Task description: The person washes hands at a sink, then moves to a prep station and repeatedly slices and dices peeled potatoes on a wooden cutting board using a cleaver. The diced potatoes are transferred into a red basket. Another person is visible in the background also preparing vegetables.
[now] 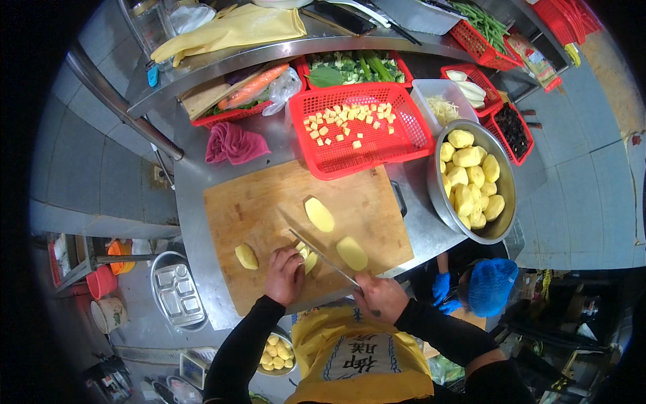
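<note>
On a wooden cutting board (272, 187) my left hand (285, 272) presses a peeled potato (309, 258) that is partly cut. My right hand (379, 297) grips the handle of a kitchen knife (325, 256), whose blade stands along the potato's right side. Two flat potato slabs lie to the right of the blade, an upper one (320, 214) and a lower one (352, 253). Left of my left hand rests another potato piece (247, 256). Beyond the board, a red plastic basket (368, 151) holds small diced potato cubes (343, 117).
A steel bowl of peeled potatoes (472, 179) stands at the right. Behind sit a pink cloth (234, 144), a basket of cut greens (353, 68) and a shelf edge (323, 46). A person in a blue hair cover (492, 288) is close by at the lower right.
</note>
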Demonstrator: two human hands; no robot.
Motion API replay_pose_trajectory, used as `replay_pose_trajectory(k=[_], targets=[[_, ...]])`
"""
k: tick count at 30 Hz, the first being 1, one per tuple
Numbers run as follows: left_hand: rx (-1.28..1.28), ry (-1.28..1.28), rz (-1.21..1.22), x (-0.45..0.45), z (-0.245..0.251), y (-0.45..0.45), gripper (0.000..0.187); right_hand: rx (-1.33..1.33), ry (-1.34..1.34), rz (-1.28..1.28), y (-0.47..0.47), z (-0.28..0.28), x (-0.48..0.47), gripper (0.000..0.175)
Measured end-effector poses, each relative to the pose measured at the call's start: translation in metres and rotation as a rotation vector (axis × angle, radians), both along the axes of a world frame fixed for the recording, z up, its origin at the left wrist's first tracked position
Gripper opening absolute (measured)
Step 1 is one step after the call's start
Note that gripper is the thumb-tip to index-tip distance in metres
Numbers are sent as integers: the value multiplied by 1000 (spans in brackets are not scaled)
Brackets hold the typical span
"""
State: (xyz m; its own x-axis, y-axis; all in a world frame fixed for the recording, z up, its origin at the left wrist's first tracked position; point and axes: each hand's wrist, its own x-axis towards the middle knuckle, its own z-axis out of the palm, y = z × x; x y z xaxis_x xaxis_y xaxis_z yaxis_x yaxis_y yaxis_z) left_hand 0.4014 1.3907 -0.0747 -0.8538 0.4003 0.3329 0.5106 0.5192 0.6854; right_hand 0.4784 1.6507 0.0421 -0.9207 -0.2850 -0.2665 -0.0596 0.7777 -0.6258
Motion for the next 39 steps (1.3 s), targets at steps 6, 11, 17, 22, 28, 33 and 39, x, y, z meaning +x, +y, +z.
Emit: replay_pose_trajectory(k=[6,11,17,22,28,33,39], targets=[[-20,15,-55,-2,0,-1,29,-5,11,60,-5,12,-4,19],[9,24,-60,-2,-5,0,30,-54,-8,43,-9,15,2,19],[-18,52,-63,-3,-5,-1,29,54,-230,-13,-30,-14,-15,20],[-27,-20,-53,1,-4,-5,31,-44,-170,48,-19,-9,-17,18],[-15,55,-13,5,-12,-11,33,-37,-105,90,-18,6,1,22],[3,42,-3,5,-16,-12,30,6,-103,83,-29,-9,4,20],[23,15,9,5,-10,-11,31,23,-196,42,-36,-25,-10,20]])
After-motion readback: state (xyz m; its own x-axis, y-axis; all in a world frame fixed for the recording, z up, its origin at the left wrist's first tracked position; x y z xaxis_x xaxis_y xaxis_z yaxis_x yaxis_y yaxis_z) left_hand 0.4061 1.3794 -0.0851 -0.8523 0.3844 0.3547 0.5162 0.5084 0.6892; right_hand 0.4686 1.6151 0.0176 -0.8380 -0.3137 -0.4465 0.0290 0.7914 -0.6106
